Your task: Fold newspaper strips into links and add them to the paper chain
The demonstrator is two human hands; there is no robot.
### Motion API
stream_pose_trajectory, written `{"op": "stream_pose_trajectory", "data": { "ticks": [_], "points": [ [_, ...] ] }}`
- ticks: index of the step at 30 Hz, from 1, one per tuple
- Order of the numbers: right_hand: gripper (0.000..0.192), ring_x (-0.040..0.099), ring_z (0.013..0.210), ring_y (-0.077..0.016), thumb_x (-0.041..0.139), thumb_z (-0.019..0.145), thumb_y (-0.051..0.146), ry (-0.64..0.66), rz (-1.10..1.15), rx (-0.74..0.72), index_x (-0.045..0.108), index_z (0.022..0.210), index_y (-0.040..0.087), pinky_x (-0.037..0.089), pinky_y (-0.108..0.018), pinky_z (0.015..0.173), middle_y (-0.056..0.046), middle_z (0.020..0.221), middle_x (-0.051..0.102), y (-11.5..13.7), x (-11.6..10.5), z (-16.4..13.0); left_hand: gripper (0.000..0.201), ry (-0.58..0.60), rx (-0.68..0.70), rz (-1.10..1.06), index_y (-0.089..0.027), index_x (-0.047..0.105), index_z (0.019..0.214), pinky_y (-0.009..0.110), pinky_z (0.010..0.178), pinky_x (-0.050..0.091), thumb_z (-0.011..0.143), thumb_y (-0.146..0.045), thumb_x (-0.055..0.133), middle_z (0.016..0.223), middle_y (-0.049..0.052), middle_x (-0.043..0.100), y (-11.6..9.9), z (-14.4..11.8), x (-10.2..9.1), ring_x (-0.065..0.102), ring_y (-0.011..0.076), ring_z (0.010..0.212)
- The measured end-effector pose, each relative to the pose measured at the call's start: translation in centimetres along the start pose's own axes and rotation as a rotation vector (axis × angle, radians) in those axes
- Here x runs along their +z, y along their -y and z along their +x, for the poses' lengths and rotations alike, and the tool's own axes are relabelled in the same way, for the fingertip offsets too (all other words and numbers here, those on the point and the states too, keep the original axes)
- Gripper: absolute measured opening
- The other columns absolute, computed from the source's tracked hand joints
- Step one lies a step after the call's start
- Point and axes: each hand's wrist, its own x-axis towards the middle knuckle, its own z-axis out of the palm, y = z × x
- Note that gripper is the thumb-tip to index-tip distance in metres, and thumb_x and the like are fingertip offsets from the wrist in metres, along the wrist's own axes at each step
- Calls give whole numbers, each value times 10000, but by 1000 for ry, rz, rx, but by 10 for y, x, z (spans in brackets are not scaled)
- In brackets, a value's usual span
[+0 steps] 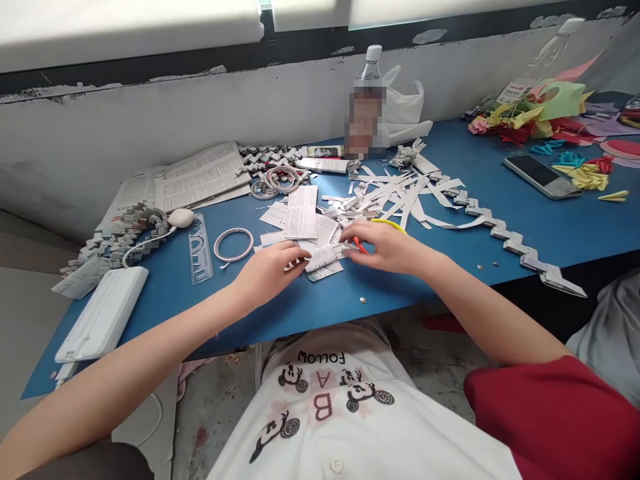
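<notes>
- A folded strip of printed newspaper [324, 257], near the blue worktop's [320, 300] front edge, is pinched by left hand [273, 270] fingers, steadying it.
- Right hand [387, 247] fingers are closed on orange-handled scissors [360, 245] beside the strip.

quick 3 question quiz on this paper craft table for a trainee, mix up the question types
1. True or false: the left hand rests on the small folded piece of printed newspaper on the blue table top.
2. Which lies nearest the right hand? A) the black smartphone B) the scissors with yellow and orange handles C) the white plastic power strip
3. Fill in: the clear plastic stencil ruler lies just left of a white ring of ____.

Key: 1 true; 2 B; 3 tape.
</notes>
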Motion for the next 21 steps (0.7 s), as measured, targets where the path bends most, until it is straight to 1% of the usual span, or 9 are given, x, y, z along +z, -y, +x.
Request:
{"op": "stream_pose_trajectory", "data": {
  "ticks": [2, 3, 5, 8, 10, 14, 17, 21],
  "points": [
    [233, 610, 971, -240, 608, 856, 339, 139, -2, -70, 646, 1040, 202, 495, -375, 821, -97, 1084, 643, 1, 6, -5, 250, 33, 133, 144, -210, 720, 995, 332, 864, 451, 880, -317, 526, 1034, 97, 677, 10, 8, 6, 615, 240, 957],
    [247, 606, 974, -241, 619, 855, 369, 167, -12, -87, 656, 1035, 204, 495, -374, 816, -99, 1092, 639, 0, 8, -6, 261, 52, 185, 191, -214, 719, 1007, 336, 880, 443, 887, -331, 520, 1058, 100, 671, 13, 11, 9, 609, 244, 980],
    [235, 605, 954, -237, 618, 863, 380, 168, -44, -121, 676, 1002, 200, 494, -374, 808, -104, 1072, 643, -4, 13, -7, 274, 99, 252, 251, -228, 716, 1028, 325, 869, 440, 894, -355, 515, 1093, 94, 665, 18, 14, 15, 609, 238, 981],
    [221, 614, 883, -219, 576, 897, 360, 128, -95, -212, 691, 965, 184, 491, -362, 783, -108, 999, 662, -9, 20, -5, 277, 147, 265, 281, -242, 714, 1044, 292, 792, 445, 906, -344, 496, 1103, 77, 668, 21, 15, 18, 619, 218, 948],
    [242, 622, 838, -207, 521, 930, 344, 98, -144, -281, 695, 939, 176, 487, -348, 753, -106, 954, 677, -9, 23, -3, 277, 147, 256, 276, -243, 713, 1044, 276, 764, 441, 913, -323, 483, 1090, 71, 674, 21, 14, 19, 624, 208, 936],
    [308, 628, 799, -194, 424, 967, 288, 72, -272, -399, 696, 877, 175, 477, -338, 728, -94, 896, 696, -6, 26, -3, 283, 125, 265, 256, -237, 717, 1030, 267, 769, 441, 921, -316, 468, 1071, 68, 680, 23, 14, 20, 630, 194, 921],
    [312, 624, 787, -192, 407, 964, 249, 77, -340, -433, 690, 863, 166, 474, -344, 731, -99, 892, 697, -5, 26, -4, 290, 114, 283, 241, -227, 728, 1005, 274, 776, 444, 922, -310, 463, 1065, 71, 680, 25, 15, 19, 630, 194, 913],
    [264, 624, 805, -194, 424, 947, 230, 71, -319, -422, 671, 879, 165, 480, -343, 744, -97, 903, 695, -5, 26, -5, 271, 136, 310, 180, -219, 732, 998, 283, 772, 454, 886, -258, 488, 1087, 72, 672, 26, 14, 15, 627, 197, 911]
  ]
}}
